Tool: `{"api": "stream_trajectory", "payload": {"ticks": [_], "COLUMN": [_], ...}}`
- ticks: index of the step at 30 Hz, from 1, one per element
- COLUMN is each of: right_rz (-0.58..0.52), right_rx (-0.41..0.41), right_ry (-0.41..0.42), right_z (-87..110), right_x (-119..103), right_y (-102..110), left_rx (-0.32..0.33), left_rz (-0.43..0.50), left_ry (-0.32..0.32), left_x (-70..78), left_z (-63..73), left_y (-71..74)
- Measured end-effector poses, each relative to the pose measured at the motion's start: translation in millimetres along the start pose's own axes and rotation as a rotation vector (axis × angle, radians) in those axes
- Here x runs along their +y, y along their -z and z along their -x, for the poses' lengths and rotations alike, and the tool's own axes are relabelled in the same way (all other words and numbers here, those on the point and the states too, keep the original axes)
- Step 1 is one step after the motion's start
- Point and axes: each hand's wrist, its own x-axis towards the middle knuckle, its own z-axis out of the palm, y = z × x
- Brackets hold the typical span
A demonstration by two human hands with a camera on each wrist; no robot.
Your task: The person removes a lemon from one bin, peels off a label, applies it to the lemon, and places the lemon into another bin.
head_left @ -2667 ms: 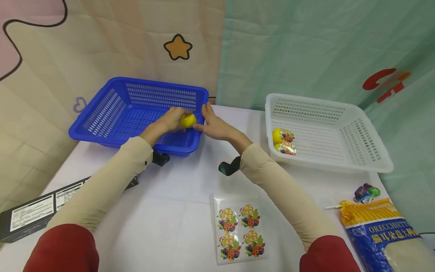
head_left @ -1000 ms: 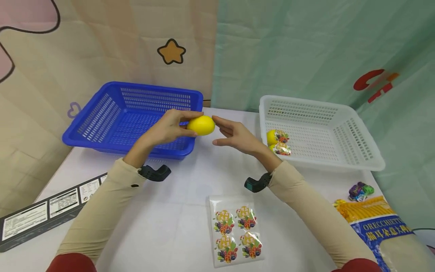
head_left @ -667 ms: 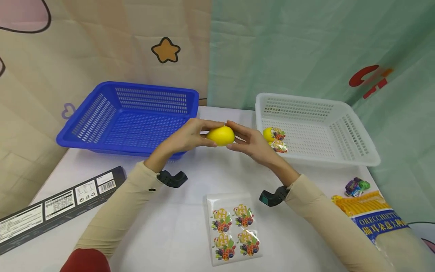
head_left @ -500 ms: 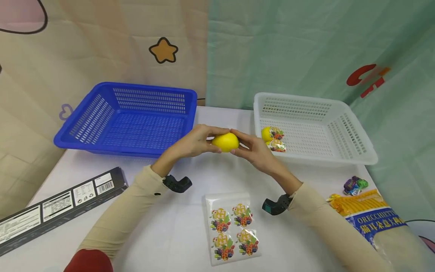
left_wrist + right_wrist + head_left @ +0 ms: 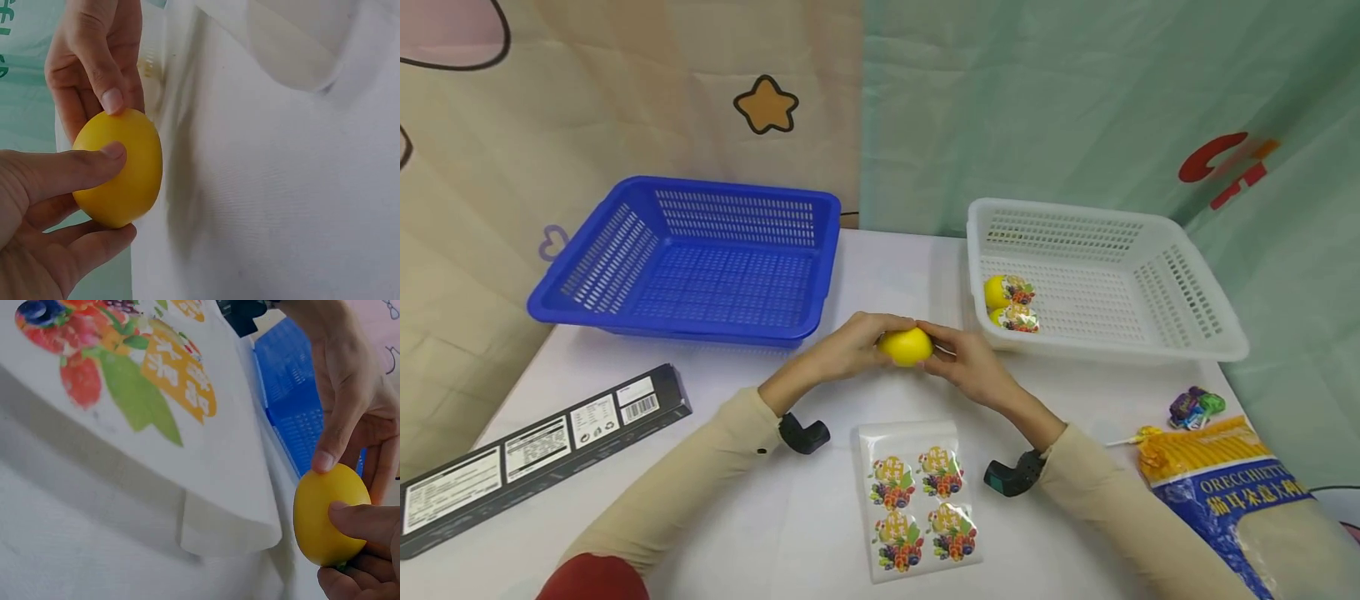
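Note:
A plain yellow lemon [image 5: 907, 347] is held between both hands above the middle of the white table. My left hand [image 5: 850, 346] grips its left end, the thumb [image 5: 100, 165] lying on the near side and fingers beneath. At the other end my right hand [image 5: 973, 367] pinches it between thumb [image 5: 356, 520] and fingers. A small green stem end [image 5: 342, 566] shows by the right fingers. Below the hands lies a sheet of fruit stickers [image 5: 917, 500], one edge curling up in the right wrist view.
A blue basket [image 5: 677, 333] stands back left. At the back right a white basket [image 5: 1120, 348] holds two lemons [image 5: 997, 292] bearing fruit stickers. A long black box [image 5: 550, 450] lies left; a pasta bag [image 5: 1232, 492], wrapped candies [image 5: 1195, 407] and a lollipop [image 5: 1146, 433] lie right.
My left hand has lifted the lemon out of the blue basket and brought it right and nearer. My right hand has left the basket rim and taken hold of the lemon's other end.

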Motion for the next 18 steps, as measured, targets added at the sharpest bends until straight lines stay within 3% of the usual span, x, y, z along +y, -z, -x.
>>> {"api": "stream_trajectory", "payload": {"ticks": [7,11,14,18], "right_rz": [0.013,0.129,0.268,0.334], "right_rx": [0.002,0.024,0.107,0.202], "right_ry": [-0.033,-0.066,-0.078,-0.049], "right_z": [0.0,5.4,18.0,39.7], "right_x": [7,2,-9,-19], "right_y": [-2,0,3,7], "left_rx": [0.024,0.023,0.014,0.003], "left_rz": [0.009,-0.011,-0.025,-0.041], "left_ry": [0.0,0.012,0.02,0.023], "left_x": [-11.5,-13.0,-12.9,-12.2], "left_z": [-2.4,-1.9,-1.4,-0.7], "left_y": [-10.6,-12.1,-11.9,-10.5]}}
